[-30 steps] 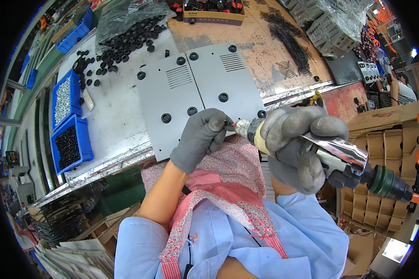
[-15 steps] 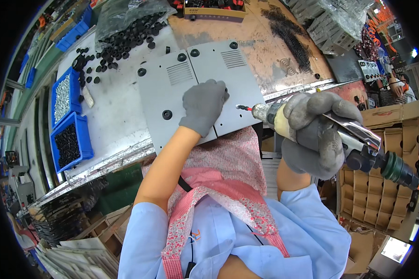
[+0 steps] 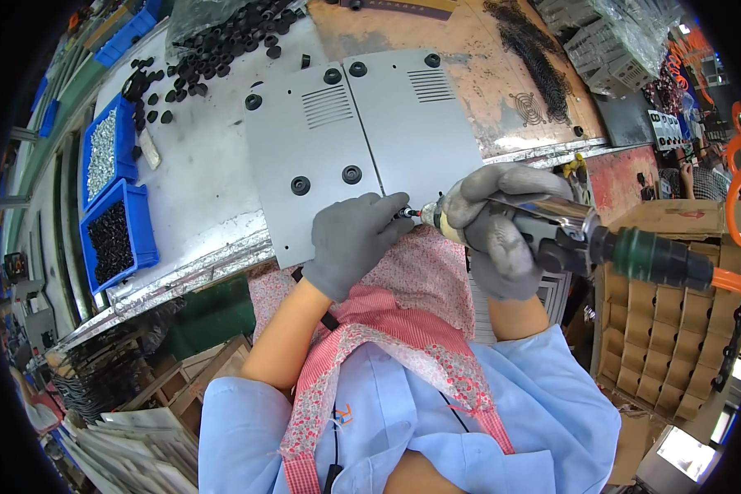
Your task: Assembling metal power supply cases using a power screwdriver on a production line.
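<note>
My right hand (image 3: 502, 226), in a grey glove, grips a metal power screwdriver (image 3: 552, 226) with a green rear end, held almost level and pointing left. My left hand (image 3: 354, 239), also grey-gloved, pinches at the driver's tip, fingers closed around something too small to make out. Both hands hover at the near edge of two grey metal panels (image 3: 321, 156) lying side by side on the bench. The panels carry round black feet (image 3: 351, 174) and vent slots.
Two blue bins stand at the left, one with silver screws (image 3: 103, 156), one with black parts (image 3: 111, 239). A heap of loose black rubber feet (image 3: 222, 41) lies at the back. Cardboard trays (image 3: 667, 346) stack at the right. Another person (image 3: 704, 177) sits far right.
My left hand left the panel surface and came back to the screwdriver tip. The driver swung slightly down and toward my body.
</note>
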{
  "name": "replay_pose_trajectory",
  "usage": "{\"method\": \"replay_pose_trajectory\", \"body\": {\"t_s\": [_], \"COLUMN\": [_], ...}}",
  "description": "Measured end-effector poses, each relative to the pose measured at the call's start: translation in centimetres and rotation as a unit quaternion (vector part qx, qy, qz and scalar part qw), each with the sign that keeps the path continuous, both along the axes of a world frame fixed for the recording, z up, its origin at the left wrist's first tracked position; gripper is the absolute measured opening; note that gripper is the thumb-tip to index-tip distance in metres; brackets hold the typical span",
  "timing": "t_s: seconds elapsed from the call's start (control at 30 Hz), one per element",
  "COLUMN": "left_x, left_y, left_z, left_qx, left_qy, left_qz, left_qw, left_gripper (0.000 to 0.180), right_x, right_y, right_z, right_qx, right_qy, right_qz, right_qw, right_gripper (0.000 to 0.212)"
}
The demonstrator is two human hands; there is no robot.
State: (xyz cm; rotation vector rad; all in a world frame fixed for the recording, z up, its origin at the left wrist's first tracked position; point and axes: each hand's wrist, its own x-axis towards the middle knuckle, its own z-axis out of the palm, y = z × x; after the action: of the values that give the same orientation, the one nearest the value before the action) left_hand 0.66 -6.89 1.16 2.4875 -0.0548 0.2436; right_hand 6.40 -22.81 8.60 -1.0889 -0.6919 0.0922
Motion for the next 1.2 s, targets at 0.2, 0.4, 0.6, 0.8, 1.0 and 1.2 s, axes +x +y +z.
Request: {"method": "replay_pose_trajectory", "body": {"t_s": [0.2, 0.4, 0.6, 0.8, 1.0, 1.2], "left_x": [0.3, 0.2, 0.3, 1.1, 0.7, -0.5], "left_y": [-0.1, -0.3, 0.0, 3.1, 3.7, 2.4], "left_z": [0.0, 0.1, -0.1, 2.7, 1.2, 1.7], "left_qx": [0.008, 0.002, -0.016, -0.497, -0.884, -0.82], "left_qy": [-0.009, -0.019, -0.028, 0.162, 0.102, 0.157], "left_qz": [0.006, 0.019, 0.02, 0.084, -0.009, -0.033], "left_qw": [1.0, 1.0, 0.999, 0.848, 0.456, 0.55], "left_gripper": [0.024, 0.023, 0.025, 0.044, 0.064, 0.058], "right_x": [0.4, 0.3, 0.6, 0.7, -0.3, -1.3], "right_y": [1.1, 1.3, 1.9, 1.7, 1.2, 1.4], "right_z": [-1.3, -1.0, 0.1, 3.5, 4.3, 4.5], "right_qx": [-0.077, -0.138, -0.178, 0.1, 0.115, 0.108], "right_qy": [0.028, 0.03, -0.035, -0.142, -0.129, -0.074], "right_qz": [0.019, 0.014, 0.001, 0.011, 0.029, 0.031], "right_qw": [0.996, 0.99, 0.983, 0.985, 0.984, 0.991], "right_gripper": [0.034, 0.03, 0.034, 0.043, 0.053, 0.048]}}
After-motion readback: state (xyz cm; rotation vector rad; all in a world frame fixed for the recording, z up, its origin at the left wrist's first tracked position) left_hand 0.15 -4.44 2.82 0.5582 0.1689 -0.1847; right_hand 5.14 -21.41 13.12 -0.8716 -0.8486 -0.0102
